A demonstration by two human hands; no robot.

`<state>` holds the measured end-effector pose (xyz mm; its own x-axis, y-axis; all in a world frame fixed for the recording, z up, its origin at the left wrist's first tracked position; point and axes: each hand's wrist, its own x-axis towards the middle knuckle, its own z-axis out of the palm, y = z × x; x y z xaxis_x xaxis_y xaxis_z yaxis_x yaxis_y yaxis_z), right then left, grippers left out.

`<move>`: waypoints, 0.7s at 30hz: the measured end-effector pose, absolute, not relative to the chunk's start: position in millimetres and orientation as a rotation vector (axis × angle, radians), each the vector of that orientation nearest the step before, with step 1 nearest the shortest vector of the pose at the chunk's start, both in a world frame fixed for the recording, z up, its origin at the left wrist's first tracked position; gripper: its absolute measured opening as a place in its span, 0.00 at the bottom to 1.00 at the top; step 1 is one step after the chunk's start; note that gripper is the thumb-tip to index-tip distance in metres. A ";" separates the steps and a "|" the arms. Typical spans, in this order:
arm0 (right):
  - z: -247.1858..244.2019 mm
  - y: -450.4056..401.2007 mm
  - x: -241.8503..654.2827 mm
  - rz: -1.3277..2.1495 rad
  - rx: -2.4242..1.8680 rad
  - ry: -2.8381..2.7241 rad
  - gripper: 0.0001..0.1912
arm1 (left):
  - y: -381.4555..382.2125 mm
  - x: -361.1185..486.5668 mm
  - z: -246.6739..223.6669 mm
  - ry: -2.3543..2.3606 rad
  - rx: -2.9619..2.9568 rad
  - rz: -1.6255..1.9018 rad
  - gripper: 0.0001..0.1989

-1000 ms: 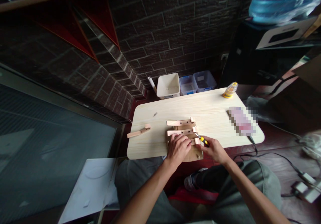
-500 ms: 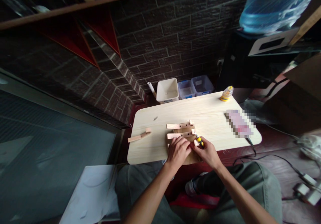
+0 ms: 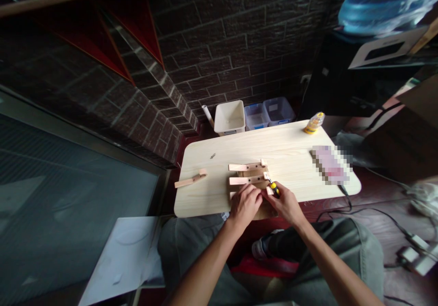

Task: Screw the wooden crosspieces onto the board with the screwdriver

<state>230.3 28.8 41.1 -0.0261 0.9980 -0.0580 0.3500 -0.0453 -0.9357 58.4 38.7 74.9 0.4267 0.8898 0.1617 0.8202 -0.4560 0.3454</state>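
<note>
My right hand (image 3: 285,203) is closed around a small screwdriver with a yellow and black handle (image 3: 274,188), its metal shaft pointing up and left. Fingers bent, my left hand (image 3: 245,204) grips the nearest wooden hook, whose pale upturned end (image 3: 270,191) shows beside the screwdriver. The fingertips of both hands almost meet there, and what lies between them is hidden. Beyond my hands, a middle wooden hook (image 3: 244,180) and a far wooden hook (image 3: 243,166), both with dark holes, lie across a brown wooden board (image 3: 265,213).
Another wooden hook (image 3: 190,179) lies on the left of the pale table (image 3: 287,150), near a little pile of screws (image 3: 212,155). A clear and yellow container (image 3: 314,123) and a blurred-out device with a cable (image 3: 328,164) are on the right. Bins (image 3: 230,116) stand behind.
The head view has shifted slightly, so the table sits a little higher in it. Both hands keep nearly the same place on the hooks, the screwdriver still in my right hand.
</note>
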 end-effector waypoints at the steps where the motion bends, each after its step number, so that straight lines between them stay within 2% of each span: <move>1: 40.9 29.4 230.7 1.086 -1.495 -1.475 0.18 | 38.6 58.2 74.5 1.504 2.464 0.479 0.04; 21: 43.6 32.9 231.8 1.054 -1.573 -1.567 0.16 | 39.4 57.1 73.8 1.481 2.442 0.461 0.04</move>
<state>231.8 32.9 43.6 -0.0477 0.9953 -0.0847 0.4535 -0.0539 -0.8896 57.1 39.4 73.8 0.4337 0.8903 0.1392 0.8118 -0.4530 0.3685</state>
